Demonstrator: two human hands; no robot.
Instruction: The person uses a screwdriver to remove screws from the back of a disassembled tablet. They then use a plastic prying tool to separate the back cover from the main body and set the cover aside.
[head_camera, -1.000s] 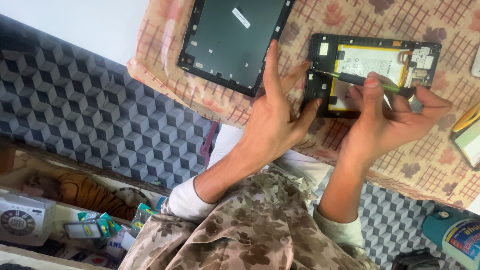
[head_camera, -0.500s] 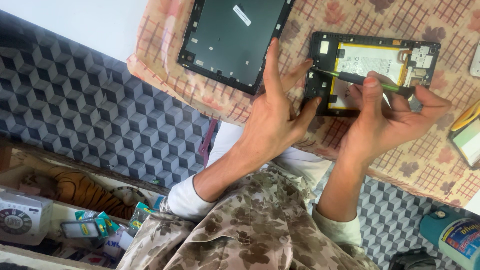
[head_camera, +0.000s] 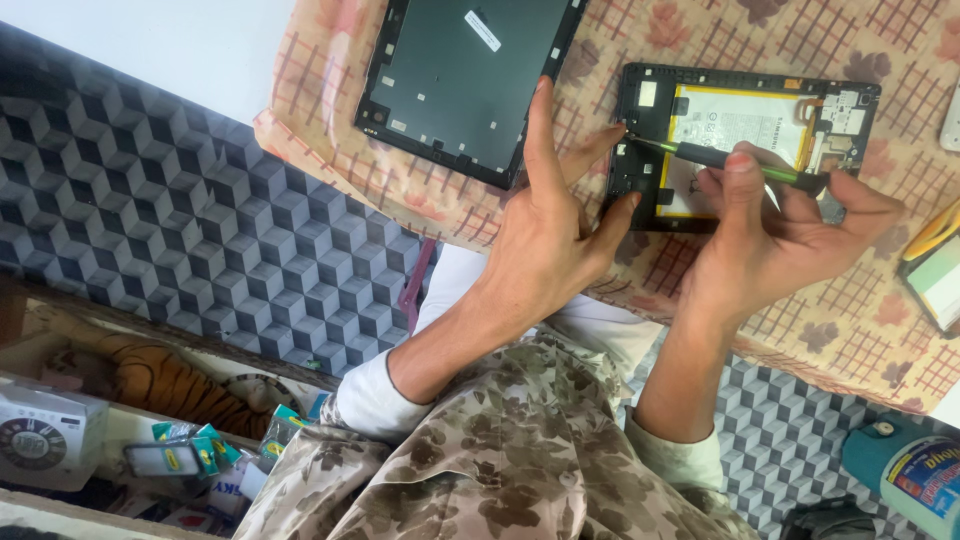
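Nearest the camera: a camouflage-patterned lap, and at the near right a teal bottle (head_camera: 905, 475) with a blue and white label. Near left, a shelf holds a white box (head_camera: 45, 437), small green and yellow packets (head_camera: 190, 447) and a striped toy tiger (head_camera: 165, 380).

Farther out, on the flowered checked cloth (head_camera: 800, 330), the left hand (head_camera: 545, 245) steadies the opened tablet (head_camera: 740, 135): fingers spread wide, index finger pointing far, thumb touching the tablet's near left edge. The right hand (head_camera: 790, 235) grips a green and black screwdriver (head_camera: 735, 160), fingers narrowed around its shaft.

Compared with half a second ago: both hands and the screwdriver sit in the same places; no shift noted.

The screwdriver's long axis runs left to right, tip pointing left at the tablet's left frame, beside the yellow-bordered white battery. The tablet's long axis also runs left to right.

Far left on the cloth lies a dark back cover (head_camera: 465, 80) with a small white label. A yellow-edged item (head_camera: 935, 270) sits at the right.
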